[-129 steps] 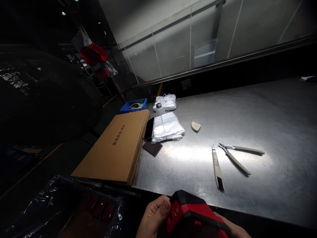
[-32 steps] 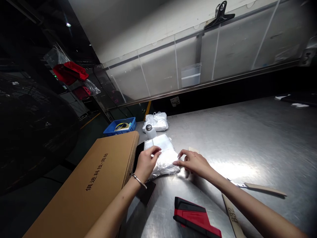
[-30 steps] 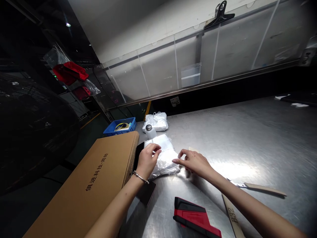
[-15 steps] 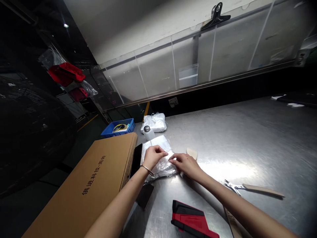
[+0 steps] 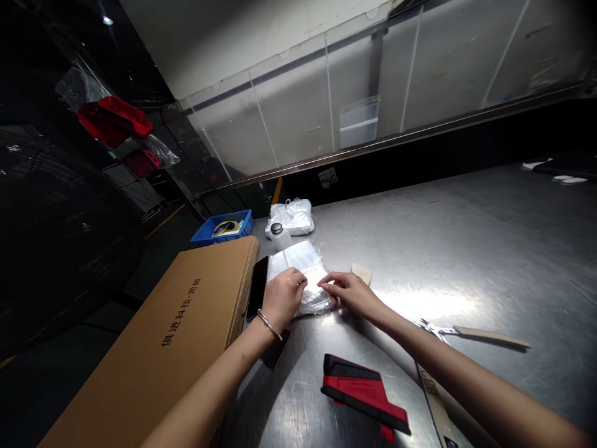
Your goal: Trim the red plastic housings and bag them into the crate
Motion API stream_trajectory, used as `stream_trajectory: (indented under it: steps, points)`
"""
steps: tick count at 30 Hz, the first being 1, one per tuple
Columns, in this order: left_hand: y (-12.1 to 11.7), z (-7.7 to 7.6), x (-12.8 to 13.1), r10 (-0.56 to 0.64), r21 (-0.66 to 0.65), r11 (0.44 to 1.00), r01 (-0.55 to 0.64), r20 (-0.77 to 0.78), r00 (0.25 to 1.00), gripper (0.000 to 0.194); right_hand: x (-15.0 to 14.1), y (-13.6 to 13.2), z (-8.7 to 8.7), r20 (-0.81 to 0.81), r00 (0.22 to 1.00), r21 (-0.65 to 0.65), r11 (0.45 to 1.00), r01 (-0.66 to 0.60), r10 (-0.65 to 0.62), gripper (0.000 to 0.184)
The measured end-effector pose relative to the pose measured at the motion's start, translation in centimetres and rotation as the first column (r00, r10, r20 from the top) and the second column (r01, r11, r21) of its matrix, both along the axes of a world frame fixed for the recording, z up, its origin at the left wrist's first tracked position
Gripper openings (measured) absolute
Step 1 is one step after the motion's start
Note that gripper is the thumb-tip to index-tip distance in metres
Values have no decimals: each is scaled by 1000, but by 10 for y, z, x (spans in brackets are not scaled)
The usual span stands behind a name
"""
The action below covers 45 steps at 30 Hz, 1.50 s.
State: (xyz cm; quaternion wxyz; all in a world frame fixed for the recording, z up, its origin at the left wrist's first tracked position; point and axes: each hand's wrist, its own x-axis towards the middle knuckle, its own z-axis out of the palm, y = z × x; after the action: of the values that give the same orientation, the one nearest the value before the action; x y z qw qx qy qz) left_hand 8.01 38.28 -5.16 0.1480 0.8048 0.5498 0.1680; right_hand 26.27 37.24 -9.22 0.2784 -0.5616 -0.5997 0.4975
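1. On the steel bench (image 5: 466,236), bags (image 5: 303,254) lie stacked beside phone (image 5: 258,287); bottle (image 5: 282,239) just behind, capped, contents unclear.
2. Left hand (image 5: 283,295): over bags, fingertips bunched together; can't tell if one is pinched.
3. Right hand (image 5: 352,291): at bags' right edge, thumb and forefinger nearly meeting; can't tell if gripping one.
4. Blue bin (image 5: 247,228): roll (image 5: 221,228) inside, beyond cartons (image 5: 181,311).
5. Red part (image 5: 359,389): on bench, apart from both hands.
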Motion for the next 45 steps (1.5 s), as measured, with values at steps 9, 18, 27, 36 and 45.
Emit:
stream_trajectory:
  steps: [9,18,27,36,45]
  points:
    - [29,-14,7,48,-190,982,-13,185,982,27,-19,14,0,-137,990,-142,990,24,-44,31]
    - [49,-4,-25,163,-174,980,-92,459,873,21,-2,11,1,-85,986,-69,988,137,-143,27]
    - [11,-4,4,103,-205,979,18,561,821,8,69,-125,22,-56,981,74,979,189,-185,38]
    - [25,-26,10,305,-535,831,151,667,680,22,34,-165,9,-240,921,-36,951,306,-305,25]
    - [30,-38,15,331,-413,909,-56,634,699,23,6,-87,17,-379,837,133,872,471,-394,48]
